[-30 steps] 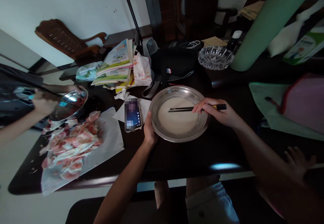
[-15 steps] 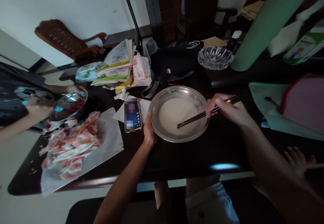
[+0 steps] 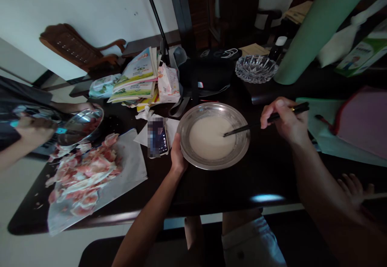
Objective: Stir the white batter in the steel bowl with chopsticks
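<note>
A wide metal bowl (image 3: 242, 150) stands on the dark table, holding a pale, milky liquid (image 3: 208, 138). My left hand (image 3: 179, 154) grips the bowl's left rim, thumb on top and the fingers hidden beneath. In my right hand (image 3: 284, 118), to the right of the bowl, is a pair of dark chopsticks (image 3: 256, 127). They slant left across the rim, and their tips meet the liquid right of its middle. Just left of my left hand a phone (image 3: 161, 138) with a lit screen lies on white paper.
At left, a co-worker's hand (image 3: 36, 132) holds a turquoise-handled tool over a metal bowl (image 3: 99, 122). Pinkish peelings (image 3: 90, 166) cover a plastic sheet (image 3: 133, 166). Behind are magazines (image 3: 136, 73), a tissue pack (image 3: 168, 83), a glass bowl (image 3: 256, 71) and a tall green cylinder (image 3: 311, 33).
My right hand has moved right and slightly up, drawing the chopstick tips right and up through the liquid. My left hand stays on the rim. The co-worker's tool hand has shifted left.
</note>
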Demonstrator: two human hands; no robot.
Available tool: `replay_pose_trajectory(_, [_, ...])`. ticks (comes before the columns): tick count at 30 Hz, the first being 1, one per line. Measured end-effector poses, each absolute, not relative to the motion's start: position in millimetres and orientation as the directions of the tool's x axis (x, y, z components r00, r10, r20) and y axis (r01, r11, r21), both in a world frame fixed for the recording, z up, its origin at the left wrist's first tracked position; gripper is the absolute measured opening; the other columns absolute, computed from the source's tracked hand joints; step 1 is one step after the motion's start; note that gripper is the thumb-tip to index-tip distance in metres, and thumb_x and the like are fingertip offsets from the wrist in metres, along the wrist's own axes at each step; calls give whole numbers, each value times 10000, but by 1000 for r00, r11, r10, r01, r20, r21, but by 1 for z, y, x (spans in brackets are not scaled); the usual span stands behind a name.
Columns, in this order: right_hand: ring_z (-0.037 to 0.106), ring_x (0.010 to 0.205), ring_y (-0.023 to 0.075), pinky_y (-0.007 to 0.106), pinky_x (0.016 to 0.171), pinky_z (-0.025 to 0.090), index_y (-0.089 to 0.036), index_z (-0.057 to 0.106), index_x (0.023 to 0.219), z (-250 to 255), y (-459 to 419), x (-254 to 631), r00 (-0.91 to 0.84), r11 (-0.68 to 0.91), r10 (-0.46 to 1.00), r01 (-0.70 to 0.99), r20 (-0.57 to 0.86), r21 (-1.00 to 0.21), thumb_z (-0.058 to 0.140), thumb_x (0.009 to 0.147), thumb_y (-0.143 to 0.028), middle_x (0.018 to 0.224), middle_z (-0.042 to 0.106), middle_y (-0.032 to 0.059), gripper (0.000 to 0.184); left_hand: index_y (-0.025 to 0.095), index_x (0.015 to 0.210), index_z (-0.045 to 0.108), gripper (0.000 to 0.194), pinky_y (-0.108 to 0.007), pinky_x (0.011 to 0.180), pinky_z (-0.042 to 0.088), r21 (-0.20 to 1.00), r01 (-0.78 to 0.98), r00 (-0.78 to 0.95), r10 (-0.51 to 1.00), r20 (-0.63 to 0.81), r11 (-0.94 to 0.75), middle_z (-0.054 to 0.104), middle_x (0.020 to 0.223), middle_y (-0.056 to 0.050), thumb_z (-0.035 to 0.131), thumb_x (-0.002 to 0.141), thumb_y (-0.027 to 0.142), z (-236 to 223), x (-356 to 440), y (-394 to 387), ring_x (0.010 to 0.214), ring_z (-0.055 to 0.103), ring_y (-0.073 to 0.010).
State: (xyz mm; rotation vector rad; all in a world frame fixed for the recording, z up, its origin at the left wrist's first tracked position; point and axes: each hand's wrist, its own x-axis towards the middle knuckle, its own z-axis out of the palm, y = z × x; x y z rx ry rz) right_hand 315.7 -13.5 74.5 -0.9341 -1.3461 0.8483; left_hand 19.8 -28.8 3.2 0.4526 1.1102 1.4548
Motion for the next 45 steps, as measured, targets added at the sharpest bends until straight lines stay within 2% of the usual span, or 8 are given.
replay_pose_trajectory(4, [532, 447, 162, 325, 461, 376, -249, 704, 706, 75, -16, 312, -115, 340, 932, -60, 345, -938, 609, 962, -549, 505, 617, 2, 405, 174, 1040, 751, 392, -407, 1129, 501, 814, -563, -236, 917, -323, 142, 804, 1110, -85, 725, 835, 508, 5, 21, -29, 1271, 661, -319])
replay_pose_trajectory(11, [732, 823, 187, 313, 749, 550, -246, 792, 889, 66, -22, 283, -400, 356, 871, 116, 284, -927, 608, 985, -459, 913, 806, 40, 298, 200, 1049, 750, 412, -421, 1150, 493, 832, -527, -199, 927, -319, 173, 791, 1162, -73, 688, 857, 560, 1, 18, -29, 1318, 634, -312])
replay_pose_trajectory(16, [718, 848, 200, 343, 786, 546, -272, 804, 878, 68, -19, 289, -263, 414, 897, 216, 355, -884, 580, 996, -477, 906, 793, 34, 325, 196, 1052, 752, 421, -432, 1156, 489, 838, -519, -208, 926, -316, 170, 792, 1167, -82, 682, 861, 565, -1, 17, -29, 1319, 634, -319])
replay_pose_trajectory(22, [580, 530, 179, 339, 501, 436, -270, 718, 688, 78, -16, 312, 53, 389, 918, 65, 392, -919, 607, 955, -568, 566, 651, 21, 415, 191, 1051, 753, 452, -454, 1149, 494, 847, -507, -222, 925, -309, 161, 800, 1125, -84, 692, 840, 586, -3, 18, -29, 1330, 622, -336])
replay_pose_trajectory(27, [532, 447, 155, 312, 444, 375, -240, 723, 700, 74, -17, 311, -125, 323, 935, -80, 331, -943, 615, 953, -553, 494, 614, 5, 416, 194, 1043, 755, 470, -457, 1156, 486, 846, -510, -211, 930, -300, 157, 797, 1138, -91, 713, 813, 601, -4, 17, -28, 1348, 608, -338])
replay_pose_trajectory(34, [732, 826, 195, 323, 745, 560, -247, 791, 846, 68, -22, 283, -393, 360, 872, 111, 292, -927, 595, 981, -490, 871, 798, 39, 340, 176, 1086, 757, 435, -426, 1137, 505, 829, -543, -223, 928, -298, 136, 790, 1180, -82, 711, 851, 540, -1, 18, -28, 1305, 641, -332])
replay_pose_trajectory(40, [699, 775, 199, 351, 721, 542, -263, 773, 761, 74, -19, 293, -136, 418, 908, 222, 396, -881, 555, 993, -541, 791, 768, 39, 423, 167, 1041, 761, 397, -410, 1139, 499, 816, -555, -233, 912, -337, 160, 802, 1127, -80, 704, 867, 520, 1, 19, -29, 1292, 648, -327])
replay_pose_trajectory(45, [581, 525, 176, 339, 497, 437, -277, 731, 714, 77, -15, 314, 34, 395, 917, 42, 396, -918, 607, 963, -555, 555, 650, 13, 393, 163, 1051, 766, 354, -425, 1141, 497, 812, -559, -268, 889, -371, 170, 811, 1081, -76, 645, 919, 470, 3, 19, -29, 1279, 658, -313])
